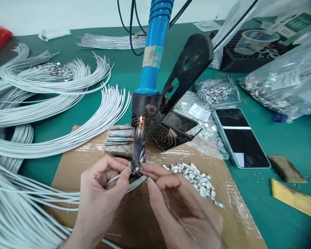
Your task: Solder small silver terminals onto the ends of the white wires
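My left hand (pixel 103 188) pinches the end of a thin white cable (pixel 113 179) and holds it up to the tip of the soldering iron (pixel 138 147). My right hand (pixel 176 197) pinches a fine solder wire (pixel 142 177) that runs down over the palm, its end at the same tip. The iron has a blue handle (pixel 155 52) and is fixed upright in a black stand (pixel 176 128) on a sheet of cardboard (pixel 233 211). A pile of small metal terminals (pixel 197 178) lies just right of my right hand.
Bundles of white cables (pixel 41 114) cover the left of the green table. A phone (pixel 239 138) lies to the right, with yellow sponge pieces (pixel 295 199) beyond it. Plastic bags of metal parts (pixel 282 86) and a black tray (pixel 248 52) stand at the back right.
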`<state>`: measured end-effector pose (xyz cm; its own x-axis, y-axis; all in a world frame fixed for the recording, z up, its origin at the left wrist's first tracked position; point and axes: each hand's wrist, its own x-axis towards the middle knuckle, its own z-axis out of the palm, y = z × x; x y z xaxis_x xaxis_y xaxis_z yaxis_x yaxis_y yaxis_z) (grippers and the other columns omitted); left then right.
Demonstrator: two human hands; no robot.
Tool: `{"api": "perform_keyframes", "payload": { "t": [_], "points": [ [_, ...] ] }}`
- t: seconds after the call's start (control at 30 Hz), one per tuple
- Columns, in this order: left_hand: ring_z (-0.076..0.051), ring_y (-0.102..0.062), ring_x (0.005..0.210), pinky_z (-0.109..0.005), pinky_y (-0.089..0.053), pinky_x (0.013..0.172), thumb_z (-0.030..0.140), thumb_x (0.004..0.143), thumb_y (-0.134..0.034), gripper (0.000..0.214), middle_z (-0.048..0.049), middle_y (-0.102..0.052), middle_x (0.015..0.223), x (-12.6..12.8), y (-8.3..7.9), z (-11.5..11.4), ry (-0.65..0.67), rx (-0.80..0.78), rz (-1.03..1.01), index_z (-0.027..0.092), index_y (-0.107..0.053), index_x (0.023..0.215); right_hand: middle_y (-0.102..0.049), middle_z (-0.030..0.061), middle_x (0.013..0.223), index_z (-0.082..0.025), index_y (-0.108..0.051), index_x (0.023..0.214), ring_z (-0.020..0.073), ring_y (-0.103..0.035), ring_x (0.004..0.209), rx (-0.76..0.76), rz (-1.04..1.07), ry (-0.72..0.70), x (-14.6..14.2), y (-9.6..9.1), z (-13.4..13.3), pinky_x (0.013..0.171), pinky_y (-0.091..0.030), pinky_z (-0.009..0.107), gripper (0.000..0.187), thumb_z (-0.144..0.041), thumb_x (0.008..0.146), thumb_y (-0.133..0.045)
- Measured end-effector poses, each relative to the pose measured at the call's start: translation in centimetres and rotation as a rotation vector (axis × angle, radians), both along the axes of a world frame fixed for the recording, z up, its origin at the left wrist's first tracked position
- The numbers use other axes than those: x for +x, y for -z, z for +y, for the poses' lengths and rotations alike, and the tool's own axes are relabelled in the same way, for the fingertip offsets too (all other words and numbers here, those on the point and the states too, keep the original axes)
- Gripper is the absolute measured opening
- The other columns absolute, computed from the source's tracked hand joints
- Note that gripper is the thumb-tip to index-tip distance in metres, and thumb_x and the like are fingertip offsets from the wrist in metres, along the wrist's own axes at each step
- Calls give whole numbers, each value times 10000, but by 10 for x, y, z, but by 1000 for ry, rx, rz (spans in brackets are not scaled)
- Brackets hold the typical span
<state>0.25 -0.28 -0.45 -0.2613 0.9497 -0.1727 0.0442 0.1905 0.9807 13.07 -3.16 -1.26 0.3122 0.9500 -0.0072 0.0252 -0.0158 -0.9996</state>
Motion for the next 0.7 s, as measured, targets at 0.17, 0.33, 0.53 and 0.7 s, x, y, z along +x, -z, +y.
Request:
{"api": "perform_keyframes", "payload": {
  "t": [0.17, 0.33, 0.53, 0.7],
  "points": [
    [-77, -713, 672, -102, -543, 635, 117, 816, -770, 144, 1, -821, 841, -3, 3, -3, 32, 3, 27, 194, -736, 700, -842, 3, 1065, -254, -636, 757, 160, -811, 931, 13, -17, 9, 0, 2, 0, 850, -608, 215, 205, -172, 934, -696],
    [-75, -721, 701, -100, -545, 669, 124, 836, -763, 142, 8, -820, 859, -6, 5, -3, 50, -4, 35, 198, -733, 719, -843, -7, 1065, -260, -618, 754, 155, -814, 936, 11, -27, 2, -1, 5, -1, 862, -601, 208, 206, -176, 931, -683],
    [-83, -729, 687, -105, -551, 656, 127, 813, -761, 140, -15, -835, 849, -2, 4, -1, 40, -14, 42, 188, -728, 691, -846, 8, 1047, -261, -624, 748, 176, -814, 936, -2, -53, 2, 1, 6, -1, 864, -609, 243, 198, -197, 923, -692],
    [-84, -701, 601, -97, -537, 569, 137, 722, -776, 120, -17, -811, 746, 6, -3, -1, -62, 29, 46, 178, -732, 618, -844, -25, 1044, -267, -626, 742, 150, -809, 956, -29, -32, -12, 2, 4, 0, 904, -584, 216, 205, -207, 929, -686]
  ]
}}
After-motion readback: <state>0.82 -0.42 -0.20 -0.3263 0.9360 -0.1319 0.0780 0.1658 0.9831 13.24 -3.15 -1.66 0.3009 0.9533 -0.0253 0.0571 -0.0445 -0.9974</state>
